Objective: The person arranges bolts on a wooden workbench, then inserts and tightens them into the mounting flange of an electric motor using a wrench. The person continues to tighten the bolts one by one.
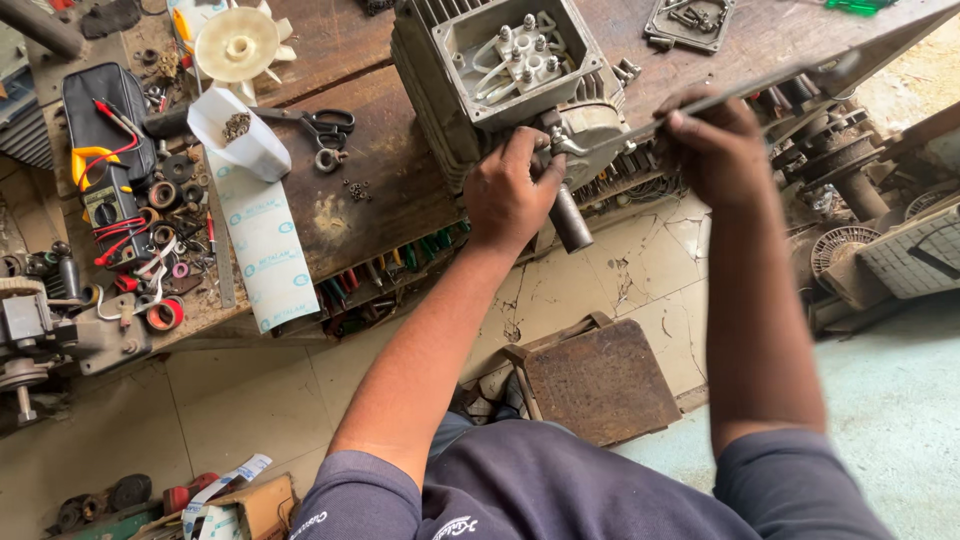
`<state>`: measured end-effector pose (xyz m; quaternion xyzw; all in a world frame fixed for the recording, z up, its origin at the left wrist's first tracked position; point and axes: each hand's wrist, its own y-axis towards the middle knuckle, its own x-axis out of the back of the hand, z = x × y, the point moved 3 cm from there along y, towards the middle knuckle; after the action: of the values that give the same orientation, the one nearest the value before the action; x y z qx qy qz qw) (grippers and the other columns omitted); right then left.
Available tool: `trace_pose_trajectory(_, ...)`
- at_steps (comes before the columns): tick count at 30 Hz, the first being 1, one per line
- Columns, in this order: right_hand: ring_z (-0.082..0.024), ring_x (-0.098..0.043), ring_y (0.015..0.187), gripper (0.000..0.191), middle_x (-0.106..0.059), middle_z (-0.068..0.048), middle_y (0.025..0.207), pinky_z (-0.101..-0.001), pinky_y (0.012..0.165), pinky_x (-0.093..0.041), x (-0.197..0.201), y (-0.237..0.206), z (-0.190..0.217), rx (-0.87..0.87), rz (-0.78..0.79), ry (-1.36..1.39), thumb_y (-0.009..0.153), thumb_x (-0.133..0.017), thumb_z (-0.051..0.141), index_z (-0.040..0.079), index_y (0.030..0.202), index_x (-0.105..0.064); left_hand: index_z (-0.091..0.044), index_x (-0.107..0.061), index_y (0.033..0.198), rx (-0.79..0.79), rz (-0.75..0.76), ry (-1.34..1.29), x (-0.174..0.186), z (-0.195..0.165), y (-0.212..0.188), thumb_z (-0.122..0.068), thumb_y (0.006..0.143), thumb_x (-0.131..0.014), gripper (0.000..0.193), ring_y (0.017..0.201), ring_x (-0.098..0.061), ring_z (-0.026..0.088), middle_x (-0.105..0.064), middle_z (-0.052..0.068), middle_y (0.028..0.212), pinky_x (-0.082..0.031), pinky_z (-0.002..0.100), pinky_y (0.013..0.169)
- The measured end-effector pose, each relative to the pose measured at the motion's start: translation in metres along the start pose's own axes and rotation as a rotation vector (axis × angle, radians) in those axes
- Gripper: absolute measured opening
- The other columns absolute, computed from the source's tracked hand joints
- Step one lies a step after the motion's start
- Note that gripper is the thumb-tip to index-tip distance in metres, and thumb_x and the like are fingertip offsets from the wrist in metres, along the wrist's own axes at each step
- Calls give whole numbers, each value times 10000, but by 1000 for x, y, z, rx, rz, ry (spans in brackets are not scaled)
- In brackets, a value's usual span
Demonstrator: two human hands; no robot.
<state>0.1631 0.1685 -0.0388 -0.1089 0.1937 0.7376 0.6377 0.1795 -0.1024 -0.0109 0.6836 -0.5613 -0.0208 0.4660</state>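
Bracing the grey ribbed metal electric motor (500, 80) at the wooden counter (350, 190) edge, the left hand (510, 195) clenches its shaft end while the right hand (715, 150) grips a long flat metal bar (800, 80) as a lever.

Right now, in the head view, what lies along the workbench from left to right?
Black meter pouch → white plastic fan → scissors → left hand at the grey electric motor → right hand holding a long flat metal bar.
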Motion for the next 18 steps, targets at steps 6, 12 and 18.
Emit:
trace_pose_trajectory(6, -265, -715, 869, 236, -725, -156, 996, -413, 780, -598, -39, -29, -42, 24, -184, 538, 1076, -504, 201, -2, 1057, -622, -96, -623, 1100, -77, 97, -23, 0, 6, 4, -158, 846, -836, 337, 626, -707, 170, -689, 20, 734, -569, 310, 547)
trace_pose_trajectory(12, -224, -691, 815, 222, -700, -92, 926, -388, 763, -583, -57, -70, 60, 381, 46, -602, 1161, -601, 284, 74, 1108, -650, -62, -559, 1329, 84, 393, -448, 23, 23, -4, -306, 900, -772, 538, 761, -659, 156, -669, 86, 913, -594, 283, 650)
trace_pose_trajectory(18, -170, -657, 659, 289, -719, 14, 845, -323, 540, -502, -81, -53, 86, 275, 253, -1969, 1005, -639, 392, 280, 1253, -736, -125, -669, 1356, 236, 474, -804, 41, 29, 3, -452, 1086, -542, 442, 945, -694, 126, -740, 51, 1022, -582, 288, 883)
